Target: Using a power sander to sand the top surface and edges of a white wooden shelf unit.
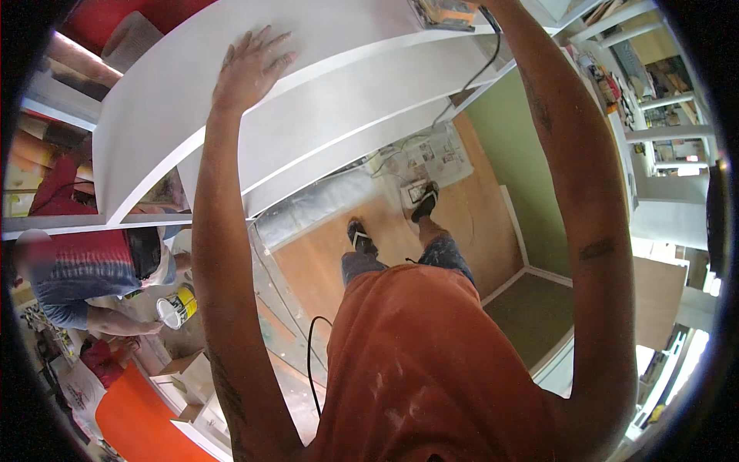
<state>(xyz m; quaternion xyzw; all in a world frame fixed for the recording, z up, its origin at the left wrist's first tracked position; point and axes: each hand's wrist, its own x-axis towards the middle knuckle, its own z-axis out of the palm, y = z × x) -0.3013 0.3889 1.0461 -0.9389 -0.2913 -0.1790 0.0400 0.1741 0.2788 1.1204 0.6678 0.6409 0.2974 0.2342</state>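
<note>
My left hand (250, 71) lies flat on a white panel (339, 35), its fingers spread and nothing in them. At the top edge, my right hand (496, 3) is mostly cut off by the picture's rim. It is on a corded power sander (446, 14) with a grey and orange body, which rests against the same white panel. A dark cord (493, 54) hangs from the sander past the lower white shelves (369, 100).
A person (92, 258) at the left holds a paint can (177, 306). Below me, dusty sheets (439, 158) lie on the wooden floor (308, 262). A green wall panel (516, 154) stands at the right, with white racks (662, 100) beyond. An orange panel (146, 416) is at lower left.
</note>
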